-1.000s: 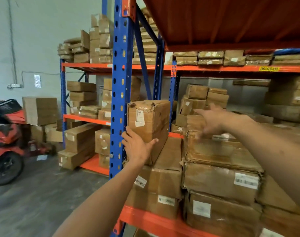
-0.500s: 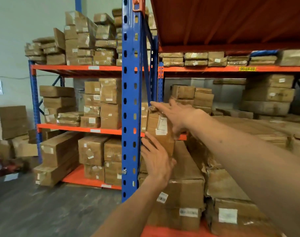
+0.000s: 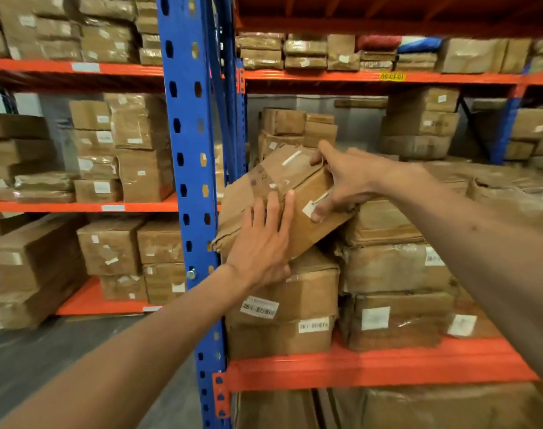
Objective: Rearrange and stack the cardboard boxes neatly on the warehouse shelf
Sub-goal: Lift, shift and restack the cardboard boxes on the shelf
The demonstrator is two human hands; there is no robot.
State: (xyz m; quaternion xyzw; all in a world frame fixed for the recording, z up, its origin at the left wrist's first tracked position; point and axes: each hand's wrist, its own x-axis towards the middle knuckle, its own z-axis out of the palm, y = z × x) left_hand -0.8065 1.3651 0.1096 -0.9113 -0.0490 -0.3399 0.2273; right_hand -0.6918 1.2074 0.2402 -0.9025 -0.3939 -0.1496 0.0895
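- A worn cardboard box (image 3: 276, 193) sits tilted, just right of the blue upright (image 3: 189, 168), its low end at 8 o'clock and its high end at 2 o'clock.
- It leans on a lower box (image 3: 298, 292) with a barcode label, which tops a short stack on the orange shelf beam (image 3: 378, 366).
- The left hand (image 3: 262, 243) lies flat with fingers spread on the tilted box's near face, palm pressed at its lower edge.
- The right hand (image 3: 341, 178) grips the box's upper right end: thumb on the near face by a white label, fingers curled over the top edge.
- At 3 o'clock from the box stands a neighbouring stack of wrapped boxes (image 3: 394, 267), touching its right end.
- More cartons fill the far shelves at 9 and 12 o'clock.
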